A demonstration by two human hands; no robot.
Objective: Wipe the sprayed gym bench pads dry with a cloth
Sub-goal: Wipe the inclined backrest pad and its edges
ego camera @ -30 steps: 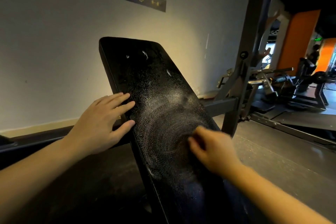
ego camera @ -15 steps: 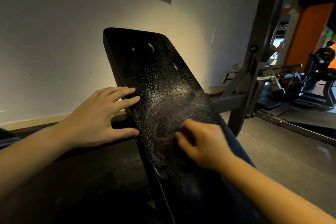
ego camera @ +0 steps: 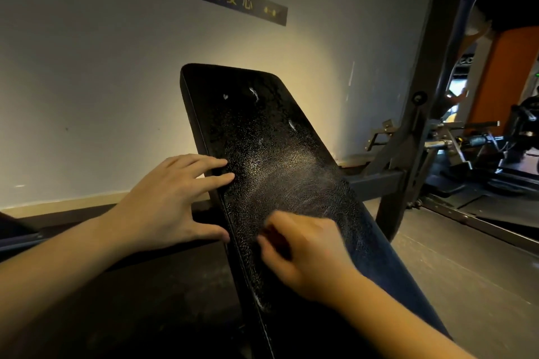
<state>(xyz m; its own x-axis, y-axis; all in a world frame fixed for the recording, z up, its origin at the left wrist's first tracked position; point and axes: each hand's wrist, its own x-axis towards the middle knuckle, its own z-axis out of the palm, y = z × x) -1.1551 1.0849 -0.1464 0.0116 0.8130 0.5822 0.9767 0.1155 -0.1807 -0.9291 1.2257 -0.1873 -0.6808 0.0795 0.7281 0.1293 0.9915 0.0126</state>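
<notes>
Pad (ego camera: 262, 140): right hand (ego camera: 309, 256), cloth (ego camera: 385, 265) further left.

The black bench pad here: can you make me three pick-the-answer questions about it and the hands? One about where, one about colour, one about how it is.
1. Where is the left hand?
A) on the bench pad's left edge
B) in a pocket
C) on a dumbbell

2. What colour is the bench pad?
A) red
B) white
C) black

3. How is the pad's surface?
A) covered by a towel
B) speckled with shiny droplets
C) torn open

Answers:
1 A, its straight fingers lie on the pad's face, with the thumb at the side.
2 C, it looks black all over.
3 B, tiny drops glint across its middle.
</notes>
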